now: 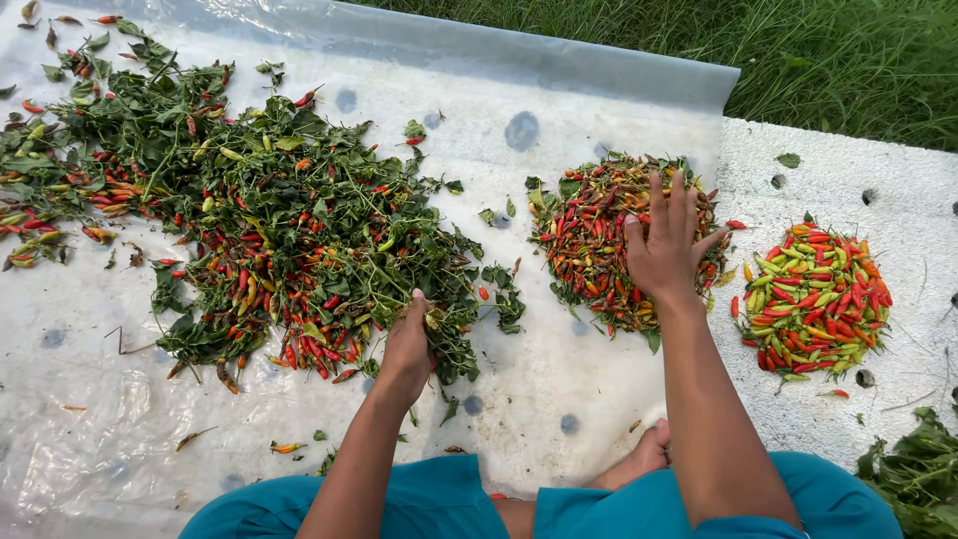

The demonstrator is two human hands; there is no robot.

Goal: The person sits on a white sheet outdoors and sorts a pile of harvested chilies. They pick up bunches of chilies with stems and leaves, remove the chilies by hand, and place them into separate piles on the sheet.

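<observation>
Both arms reach forward from the body, bare to above the elbow. The left hand is curled into a loose fist with the knuckles up, its wrist nearly straight. The right hand lies flat, palm down, with fingers stretched forward and the thumb spread to the side.

- A clear, wrinkled plastic sheet is spread over the ground, its far edge rolled up against the green grass.
- A wide heap of leafy green chilli branches with red and orange pods lies across the sheet's left half.
- A smaller round pile of picked red and green chillies mixed with leaf bits sits further right on the sheet.
- A pale rough concrete slab beside the sheet carries a neat pile of clean red, orange and green chillies.
- Loose green leaves lie at the slab's near right corner.
</observation>
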